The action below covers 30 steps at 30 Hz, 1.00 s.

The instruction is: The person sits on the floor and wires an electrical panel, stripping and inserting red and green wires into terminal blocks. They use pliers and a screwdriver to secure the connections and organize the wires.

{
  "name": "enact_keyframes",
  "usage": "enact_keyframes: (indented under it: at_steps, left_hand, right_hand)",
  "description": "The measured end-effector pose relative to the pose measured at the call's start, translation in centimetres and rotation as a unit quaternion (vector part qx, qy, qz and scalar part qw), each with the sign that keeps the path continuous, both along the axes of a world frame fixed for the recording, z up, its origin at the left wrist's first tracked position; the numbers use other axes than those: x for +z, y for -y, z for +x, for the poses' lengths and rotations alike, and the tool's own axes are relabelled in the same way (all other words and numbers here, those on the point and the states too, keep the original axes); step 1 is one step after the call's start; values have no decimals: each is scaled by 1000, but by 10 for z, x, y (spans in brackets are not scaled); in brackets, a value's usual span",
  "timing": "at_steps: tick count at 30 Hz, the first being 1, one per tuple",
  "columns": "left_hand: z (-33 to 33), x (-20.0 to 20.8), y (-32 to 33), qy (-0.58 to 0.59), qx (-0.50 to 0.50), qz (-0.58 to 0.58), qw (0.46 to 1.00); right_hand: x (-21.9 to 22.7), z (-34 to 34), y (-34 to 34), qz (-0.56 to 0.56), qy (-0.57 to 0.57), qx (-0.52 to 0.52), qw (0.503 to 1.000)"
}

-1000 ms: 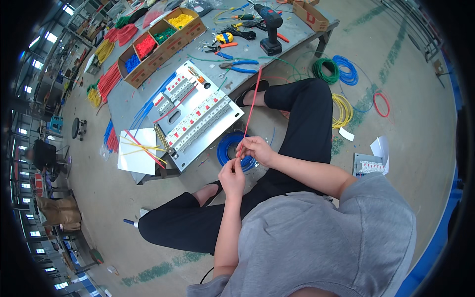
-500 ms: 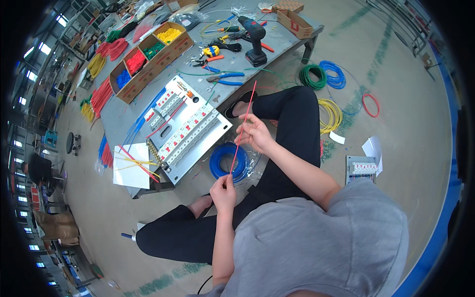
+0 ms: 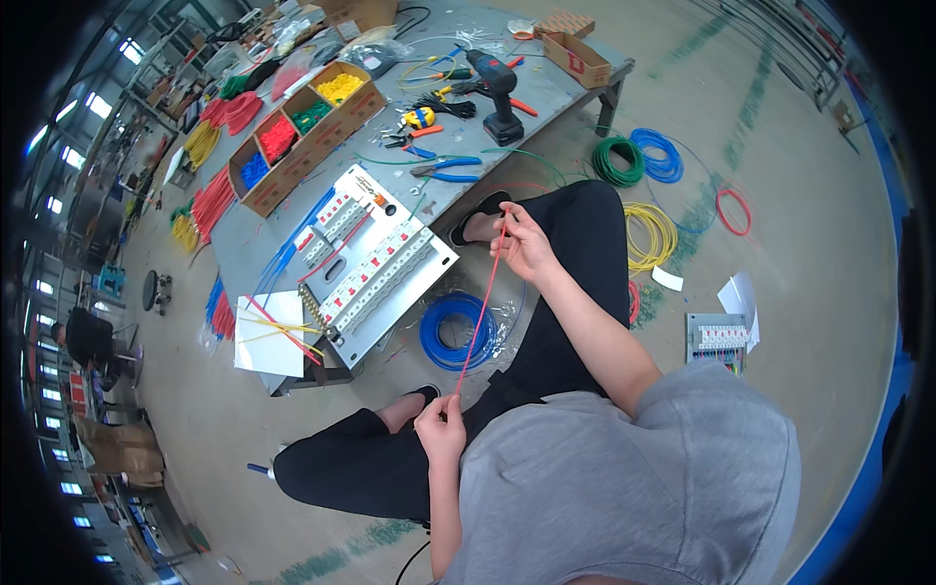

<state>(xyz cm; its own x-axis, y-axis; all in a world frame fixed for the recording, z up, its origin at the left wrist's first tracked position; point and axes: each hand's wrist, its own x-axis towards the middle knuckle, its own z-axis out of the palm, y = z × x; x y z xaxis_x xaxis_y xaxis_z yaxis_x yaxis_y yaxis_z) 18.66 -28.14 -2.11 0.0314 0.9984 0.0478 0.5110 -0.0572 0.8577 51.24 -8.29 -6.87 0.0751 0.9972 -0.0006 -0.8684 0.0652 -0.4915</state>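
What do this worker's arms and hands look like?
They are a person's own: the left hand and right hand wear no gloves, and both forearms are bare, with no watch or bracelet that I can see. The shirt is plain grey, its right sleeve short and loose.

Free gap between left bare hand (image 3: pixel 442 431) and right bare hand (image 3: pixel 526 250); only a thin red wire (image 3: pixel 479 327) spans it. Leftward, white rectangular breaker panel (image 3: pixel 375 268) blocks part of near edge of grey metal worktop (image 3: pixel 244 239); blue-handled pliers (image 3: pixel 453 177), black cordless drill (image 3: pixel 498 90) obstruct beyond. Black-trousered right leg (image 3: pixel 590 224) limits rightward room.
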Motion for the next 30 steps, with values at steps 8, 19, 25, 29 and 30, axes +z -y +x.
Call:
enact_keyframes:
  at_steps: [8, 19, 25, 29, 30]
  left_hand:
    - [-14, 6, 11, 26, 50, 29, 998]
    - [-90, 23, -111, 328, 335, 92, 878]
    - [-150, 12, -227, 302, 361, 45, 881]
    - [-178, 13, -248, 88, 308, -75, 944]
    - [-193, 10, -248, -15, 311, -100, 945]
  right_hand:
    - [0, -14, -2, 20, 21, 12, 1000]
    - [12, -32, 8, -73, 41, 63, 994]
    - [3, -34, 3, -81, 49, 74, 993]
    - [4, -30, 10, -86, 67, 47, 993]
    - [7, -38, 11, -88, 85, 37, 992]
